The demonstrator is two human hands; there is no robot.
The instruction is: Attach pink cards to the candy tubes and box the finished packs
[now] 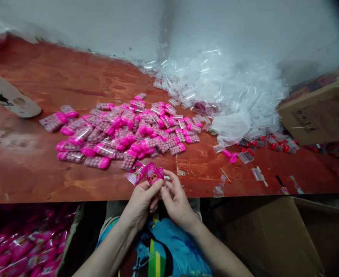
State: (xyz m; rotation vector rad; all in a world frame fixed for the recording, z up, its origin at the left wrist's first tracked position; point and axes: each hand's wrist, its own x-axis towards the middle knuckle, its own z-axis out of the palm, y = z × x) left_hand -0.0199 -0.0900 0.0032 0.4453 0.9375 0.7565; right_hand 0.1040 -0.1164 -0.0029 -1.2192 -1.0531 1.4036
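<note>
Both hands meet at the table's front edge around small pink printed labels. Between thumb and fingers, my left hand (143, 198) pinches a pink label (152, 174). My right hand (175, 196) is closed on the right side of the same label or labels; how many are there I cannot tell. Another pink label (136, 173) shows just to the left, partly over the table. Right beyond the fingers lies a heap of clear flat containers (123, 130) with pink caps, filled with pale pink balls.
Many empty clear containers (221, 80) are piled against the wall. A cardboard box (319, 107) stands at the right, red-capped containers (283, 146) beside it. A white cylinder (10, 92) lies left. Below the table are a box of pink packets (25, 246) and an open carton (273, 234).
</note>
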